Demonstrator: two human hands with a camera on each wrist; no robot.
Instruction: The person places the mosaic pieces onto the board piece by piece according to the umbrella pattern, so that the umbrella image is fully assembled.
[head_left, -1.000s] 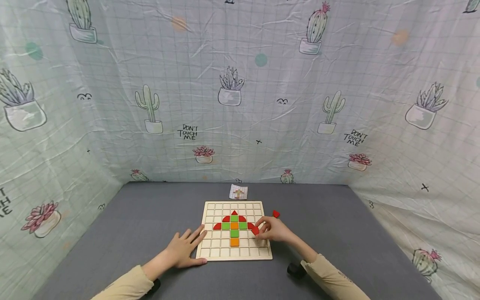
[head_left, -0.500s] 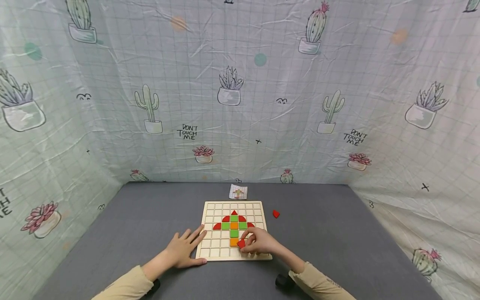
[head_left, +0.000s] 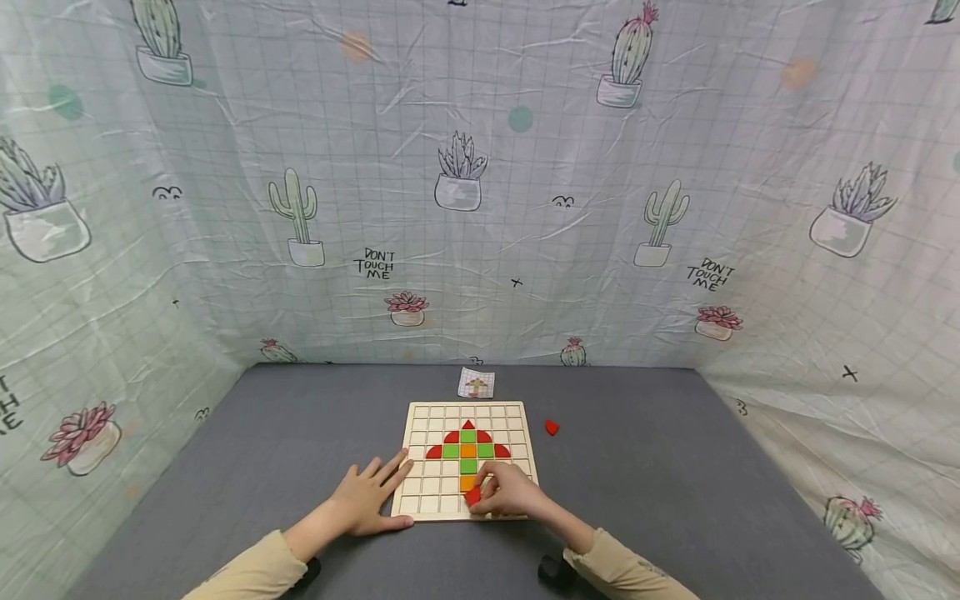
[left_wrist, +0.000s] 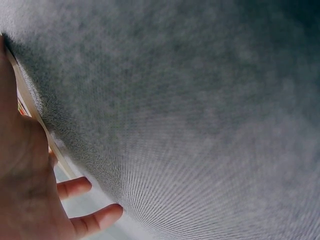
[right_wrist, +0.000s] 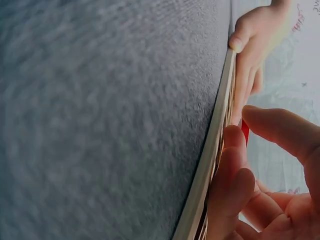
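Note:
A wooden grid board lies on the grey table, bearing red, green and orange tiles in an arrow-like pattern. Between thumb and fingers, my right hand pinches a red tile over the board, just below the orange tile. The right wrist view shows this red tile edge-on between the fingertips. My left hand rests on the board's left edge with fingers spread. In the left wrist view, part of the left hand shows beside the board's rim.
Another red tile lies on the table right of the board. Behind the board is a small printed pattern card. A cactus-print curtain surrounds the table at the back and sides.
My right hand has moved left and toward the near side of the board, carrying the red tile from beside the right red piece to below the orange tile. The left hand has stayed put.

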